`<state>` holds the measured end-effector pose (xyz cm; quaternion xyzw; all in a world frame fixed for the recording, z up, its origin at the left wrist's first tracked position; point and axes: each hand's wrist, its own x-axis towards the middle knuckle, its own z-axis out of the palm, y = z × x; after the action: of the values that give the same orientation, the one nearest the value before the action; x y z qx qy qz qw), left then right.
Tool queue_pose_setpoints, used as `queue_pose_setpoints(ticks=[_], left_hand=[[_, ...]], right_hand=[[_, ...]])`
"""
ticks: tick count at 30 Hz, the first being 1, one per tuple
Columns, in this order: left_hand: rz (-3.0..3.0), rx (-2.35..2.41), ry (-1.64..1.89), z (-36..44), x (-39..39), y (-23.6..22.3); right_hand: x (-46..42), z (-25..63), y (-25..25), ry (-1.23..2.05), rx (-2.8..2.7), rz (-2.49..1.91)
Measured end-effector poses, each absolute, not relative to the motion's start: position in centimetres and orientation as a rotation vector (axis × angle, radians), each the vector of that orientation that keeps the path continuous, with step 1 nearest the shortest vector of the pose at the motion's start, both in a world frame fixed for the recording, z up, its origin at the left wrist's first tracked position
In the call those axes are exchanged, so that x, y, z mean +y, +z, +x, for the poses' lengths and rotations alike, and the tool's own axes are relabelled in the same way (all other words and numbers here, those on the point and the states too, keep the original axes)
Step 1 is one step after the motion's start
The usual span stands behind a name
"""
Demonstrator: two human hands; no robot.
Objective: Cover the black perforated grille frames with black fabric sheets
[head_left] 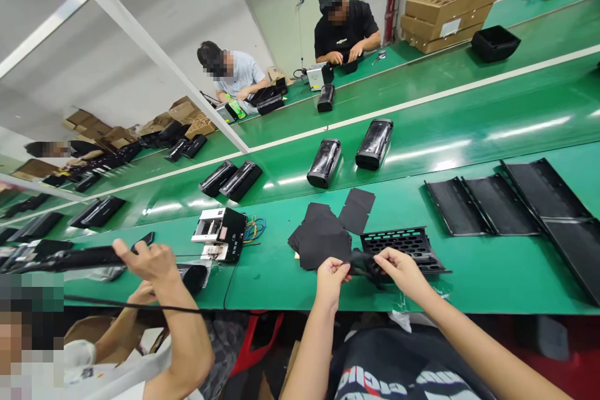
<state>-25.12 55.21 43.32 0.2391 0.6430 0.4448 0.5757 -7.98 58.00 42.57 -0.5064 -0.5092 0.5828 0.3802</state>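
Note:
My left hand (330, 278) and my right hand (399, 269) are both closed in a pinch on a small black piece (360, 262) held between them at the near edge of the green table (492, 275). Just behind my right hand lies a black perforated grille panel (403, 244). A pile of black fabric sheets (323, 234) sits behind my left hand.
Black ribbed trays (506, 203) lie to the right. Black cylindrical housings (349, 153) ride the green conveyor. A small black-and-white device (219, 233) with wires stands at left. A co-worker's hands (150, 262) hold a long black part at left. Two people work across the line, near cardboard boxes (447, 12).

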Motion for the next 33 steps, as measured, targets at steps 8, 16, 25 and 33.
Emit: queue_pose_setpoints(ticks=[8, 16, 25, 33], left_hand=[[0.557, 1.738, 1.005, -28.3, 55.8, 40.3], [0.706, 1.998, 0.749, -29.6, 55.2, 38.3], [1.15, 2.121, 0.589, -28.5, 56.0, 43.8], [0.581, 1.104, 1.135, -21.0, 57.9, 48.8]], right_hand=[[60.5, -2.2, 41.9, 1.46, -0.498, -1.211], [62.3, 2.5, 41.8, 1.405, -0.242, -1.073], [61.5, -0.5, 46.3, 1.63, -0.246, -0.997], [59.3, -5.9, 50.1, 1.846, -0.255, -0.826]])
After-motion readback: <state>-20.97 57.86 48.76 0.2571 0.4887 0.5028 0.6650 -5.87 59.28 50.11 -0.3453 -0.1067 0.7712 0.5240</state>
